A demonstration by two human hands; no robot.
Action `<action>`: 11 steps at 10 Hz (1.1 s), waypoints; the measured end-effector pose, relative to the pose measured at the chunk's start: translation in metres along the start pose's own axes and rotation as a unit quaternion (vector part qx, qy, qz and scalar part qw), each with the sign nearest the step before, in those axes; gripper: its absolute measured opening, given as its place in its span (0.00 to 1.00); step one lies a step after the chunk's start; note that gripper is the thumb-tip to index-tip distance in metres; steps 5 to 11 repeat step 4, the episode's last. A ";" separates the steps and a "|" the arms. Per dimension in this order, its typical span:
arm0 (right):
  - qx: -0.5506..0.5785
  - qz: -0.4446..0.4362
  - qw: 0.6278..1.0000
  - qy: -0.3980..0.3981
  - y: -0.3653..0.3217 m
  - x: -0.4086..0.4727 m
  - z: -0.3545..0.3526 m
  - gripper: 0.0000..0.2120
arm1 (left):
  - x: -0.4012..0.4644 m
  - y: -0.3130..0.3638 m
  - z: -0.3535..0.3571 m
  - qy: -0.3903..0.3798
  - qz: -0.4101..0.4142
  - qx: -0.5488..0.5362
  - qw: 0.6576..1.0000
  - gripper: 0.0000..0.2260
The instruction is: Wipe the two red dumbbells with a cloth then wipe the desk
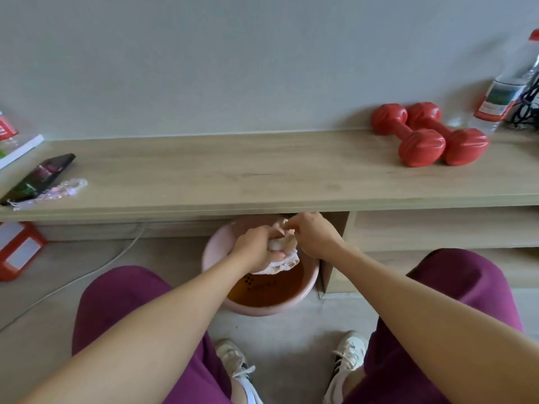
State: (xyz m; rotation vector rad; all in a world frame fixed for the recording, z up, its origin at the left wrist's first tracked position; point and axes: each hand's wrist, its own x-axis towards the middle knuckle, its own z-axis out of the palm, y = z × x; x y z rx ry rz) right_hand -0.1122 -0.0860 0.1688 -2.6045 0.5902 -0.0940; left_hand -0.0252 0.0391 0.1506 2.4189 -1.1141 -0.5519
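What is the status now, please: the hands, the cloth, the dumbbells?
Left hand and right hand both grip white cloth over pink basin. Two red dumbbells on wooden desk, untouched. Nothing blocks them.

Two red dumbbells [428, 134] lie touching on the wooden desk [262, 173], cloth [284, 258] bunched below.

No legible text anywhere. Dark print inside pink basin [210, 252], lower centre: blurred, unreadable. Label on bottle [501, 94], upper right: too small. Red-white pack [6, 128], left edge: white lettering cropped, unreadable.
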 end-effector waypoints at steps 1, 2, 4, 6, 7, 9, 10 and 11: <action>0.004 0.007 0.999 -0.036 0.011 0.008 0.029 0.19 | 0.009 -0.021 0.021 -0.014 -0.035 -0.018 0.999 0.14; 0.025 0.013 0.998 -0.050 0.019 0.016 0.045 0.19 | 0.021 -0.032 0.030 0.001 -0.045 -0.025 0.999 0.13; 0.030 0.027 0.998 -0.052 0.031 0.041 0.053 0.22 | 0.053 -0.052 0.028 0.003 -0.065 0.031 0.997 0.18; 0.030 0.027 0.998 -0.052 0.031 0.041 0.053 0.22 | 0.053 -0.052 0.028 0.003 -0.065 0.031 0.997 0.18; 0.030 0.027 0.998 -0.052 0.031 0.041 0.053 0.22 | 0.053 -0.052 0.028 0.003 -0.065 0.031 0.997 0.18; 0.030 0.027 0.998 -0.052 0.031 0.041 0.053 0.22 | 0.053 -0.052 0.028 0.003 -0.065 0.031 0.997 0.18; 0.030 0.027 0.998 -0.052 0.031 0.041 0.053 0.22 | 0.053 -0.052 0.028 0.003 -0.065 0.031 0.997 0.18; 0.030 0.027 0.998 -0.052 0.031 0.041 0.053 0.22 | 0.053 -0.052 0.028 0.003 -0.065 0.031 0.997 0.18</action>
